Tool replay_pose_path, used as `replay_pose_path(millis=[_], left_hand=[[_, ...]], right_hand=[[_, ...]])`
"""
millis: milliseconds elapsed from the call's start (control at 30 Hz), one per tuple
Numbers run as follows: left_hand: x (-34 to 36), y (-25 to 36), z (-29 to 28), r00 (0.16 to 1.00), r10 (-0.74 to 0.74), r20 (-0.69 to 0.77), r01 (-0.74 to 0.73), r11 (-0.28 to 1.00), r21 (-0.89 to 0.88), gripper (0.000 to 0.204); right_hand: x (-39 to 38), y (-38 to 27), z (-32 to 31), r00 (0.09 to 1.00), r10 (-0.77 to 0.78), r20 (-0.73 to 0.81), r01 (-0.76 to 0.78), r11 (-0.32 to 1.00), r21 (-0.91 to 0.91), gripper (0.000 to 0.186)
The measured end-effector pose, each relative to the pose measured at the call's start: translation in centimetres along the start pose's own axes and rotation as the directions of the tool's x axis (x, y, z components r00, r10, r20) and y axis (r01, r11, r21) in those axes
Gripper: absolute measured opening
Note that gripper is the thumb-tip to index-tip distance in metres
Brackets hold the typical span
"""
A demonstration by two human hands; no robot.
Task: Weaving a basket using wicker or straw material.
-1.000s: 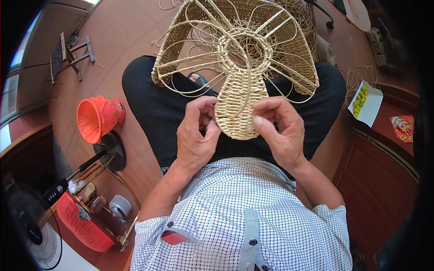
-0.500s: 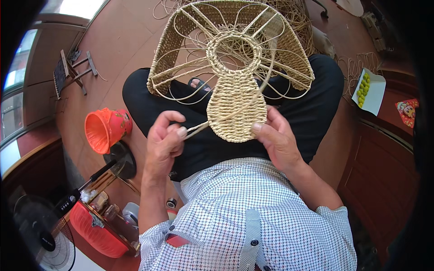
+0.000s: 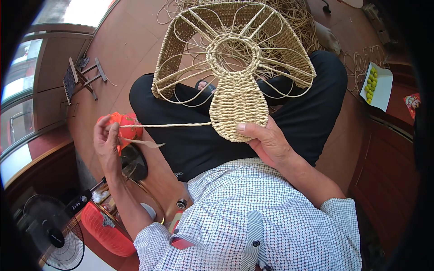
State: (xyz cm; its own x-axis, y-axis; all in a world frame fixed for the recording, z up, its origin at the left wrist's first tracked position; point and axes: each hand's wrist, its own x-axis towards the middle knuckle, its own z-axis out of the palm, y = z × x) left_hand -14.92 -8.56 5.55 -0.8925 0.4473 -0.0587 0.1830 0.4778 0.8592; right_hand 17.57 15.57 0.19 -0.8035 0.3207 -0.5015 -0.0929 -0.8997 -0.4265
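A woven straw piece (image 3: 237, 106) lies over my lap: a rounded paddle-shaped panel joined to a braided ring, with looped ribs fanning out to a curved woven wall (image 3: 168, 58). My right hand (image 3: 270, 142) grips the panel's lower right edge, thumb on top and fingers beneath. Out to the left, my left hand (image 3: 108, 135) is closed on a straw strand (image 3: 167, 124), which runs taut and level to the panel's left edge. The strand's loose flat end hangs from that hand toward the right.
Behind my left hand stands a red bucket with an orange liner (image 3: 131, 131). A black fan (image 3: 56, 237) and a red basket (image 3: 106, 232) are at lower left. Coiled straw cord (image 3: 289, 27) heaps beyond the woven wall. A white tray of yellow-green fruit (image 3: 377, 88) sits at right.
My left hand has moved far left, drawing the strand out straight from the panel; the strand's long end no longer lies across the panel. My right thumb has shifted further onto the panel.
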Motion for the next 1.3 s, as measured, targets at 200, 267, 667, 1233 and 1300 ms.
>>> replay_pose_path(millis=[200,267,667,1233,1300], left_hand=[[-8.0,7.0,6.1,0.893,-0.212,0.397,0.173,0.976,0.131,0.027],[-10.0,6.2,9.9,0.739,-0.358,0.571,0.442,0.897,-0.010,0.036],[-6.7,6.3,13.1,0.933,0.074,0.352,0.106,0.879,-0.466,0.039],[-3.3,14.3,3.9,0.962,0.263,-0.071,-0.273,0.918,-0.289,0.048],[-4.0,14.4,3.2,0.959,0.276,-0.065,-0.283,0.935,-0.214,0.044]], right_hand=[[0.2,0.8,-0.1,0.997,-0.071,-0.006,0.071,0.997,-0.031,0.061],[0.2,0.9,-0.2,0.997,-0.075,-0.012,0.075,0.997,-0.037,0.061],[0.3,1.4,-0.4,0.995,-0.103,-0.015,0.102,0.994,-0.049,0.059],[0.2,1.7,-0.9,0.999,-0.045,0.024,0.044,0.999,0.025,0.060],[0.1,1.6,-1.0,0.999,-0.041,0.018,0.041,0.999,0.002,0.060]])
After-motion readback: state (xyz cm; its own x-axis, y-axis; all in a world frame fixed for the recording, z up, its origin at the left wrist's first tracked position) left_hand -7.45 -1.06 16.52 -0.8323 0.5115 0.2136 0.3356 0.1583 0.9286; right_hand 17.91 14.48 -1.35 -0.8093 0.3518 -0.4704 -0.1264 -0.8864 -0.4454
